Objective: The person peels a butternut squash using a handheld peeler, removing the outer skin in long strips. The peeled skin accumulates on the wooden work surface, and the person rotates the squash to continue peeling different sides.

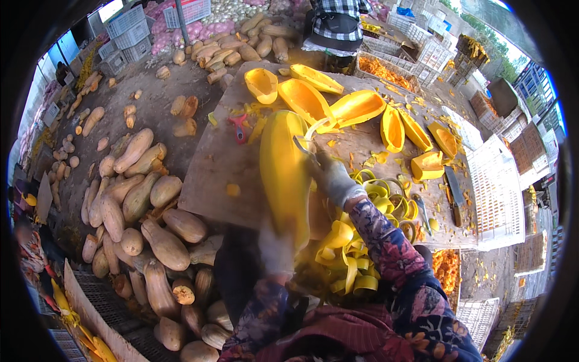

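A long, largely peeled yellow squash (284, 167) lies lengthwise before me, its near end blurred and reaching past the edge of the wooden table (217, 181). My left hand (275, 251), in a pale glove and blurred, grips that near end from the left side. Gloved too, my right hand (337, 178) holds a metal peeler (302, 145) against the squash's upper right side. A pale strip of peel (316, 128) curls up beside the blade. Long curled peels (348, 253) are heaped below and right of my right forearm.
Hollowed squash halves (307, 102) line the table's far side. A red-handled peeler (238, 128) lies left; a knife (453, 188) and a small tool (423, 210) lie right, by a white plastic crate (496, 194). Unpeeled squashes (165, 244) pile up at left. A person (337, 22) is beyond the table.
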`<control>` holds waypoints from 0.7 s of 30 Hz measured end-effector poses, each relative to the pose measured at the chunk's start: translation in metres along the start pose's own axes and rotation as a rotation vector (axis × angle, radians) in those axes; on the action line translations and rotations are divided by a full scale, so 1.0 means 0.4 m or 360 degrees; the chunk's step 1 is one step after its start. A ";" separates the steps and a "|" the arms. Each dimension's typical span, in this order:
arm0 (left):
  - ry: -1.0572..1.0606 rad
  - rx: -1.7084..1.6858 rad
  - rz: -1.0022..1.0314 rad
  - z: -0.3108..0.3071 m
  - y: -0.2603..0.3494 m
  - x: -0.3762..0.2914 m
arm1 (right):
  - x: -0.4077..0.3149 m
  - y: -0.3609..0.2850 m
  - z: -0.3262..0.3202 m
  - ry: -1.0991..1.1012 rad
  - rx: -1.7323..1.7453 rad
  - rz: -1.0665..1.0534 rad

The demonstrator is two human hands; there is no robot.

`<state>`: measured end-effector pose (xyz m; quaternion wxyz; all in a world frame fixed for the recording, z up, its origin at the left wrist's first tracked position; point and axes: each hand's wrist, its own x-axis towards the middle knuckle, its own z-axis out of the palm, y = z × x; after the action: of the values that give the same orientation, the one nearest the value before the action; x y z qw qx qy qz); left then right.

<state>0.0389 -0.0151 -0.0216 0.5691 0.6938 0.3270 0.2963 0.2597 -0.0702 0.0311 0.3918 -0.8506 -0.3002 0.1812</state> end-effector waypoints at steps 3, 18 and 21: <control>0.0059 -0.0288 -0.0159 0.007 0.014 0.004 | -0.265 0.030 0.051 -0.0117 -0.0096 -0.0286; 0.0022 -0.0822 -0.0317 0.019 -0.077 0.015 | 0.277 -0.103 -0.093 -0.0275 -0.0373 0.0125; 0.0062 -0.0560 -0.0258 0.012 -0.076 0.019 | 0.145 -0.055 -0.030 -0.0050 -0.0219 0.0028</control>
<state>0.0437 -0.0077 -0.0519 0.6971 0.5492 0.3359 0.3155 0.3020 -0.0276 0.0517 0.3261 -0.8752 -0.3106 0.1767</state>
